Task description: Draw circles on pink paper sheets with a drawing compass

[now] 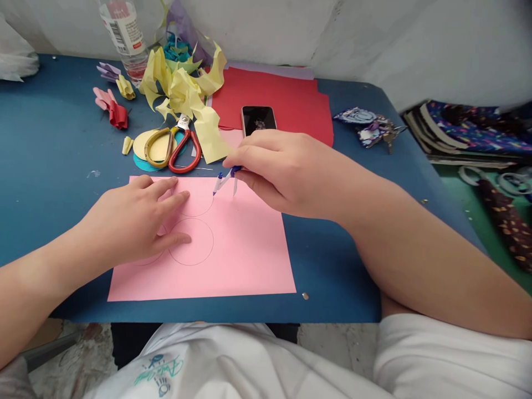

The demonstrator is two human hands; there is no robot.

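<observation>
Shirt point(233, 368): white with a blue-green print, closest to the lens
Counter point(332, 266): dark blue top, pale scuffed floor point(344, 349) below
Pink sheet point(249, 255): flat by the counter's front edge
Left hand point(133, 221): spread on the sheet, hiding some lines
Circles point(203, 250): one complete, another half covered, upper one showing just an arc, so I'd call the outlining partway; sheet looks uncut
Right hand point(286, 163): pinching what looks like a compass point(225, 180), tip at that arc
Scissors point(177, 149): lying past the sheet
Phone point(258, 119): on red paper point(295, 105)
Yellow scraps point(178, 86): piled beside a bottle point(127, 39)
Wall point(270, 33): grey-white, right behind
</observation>
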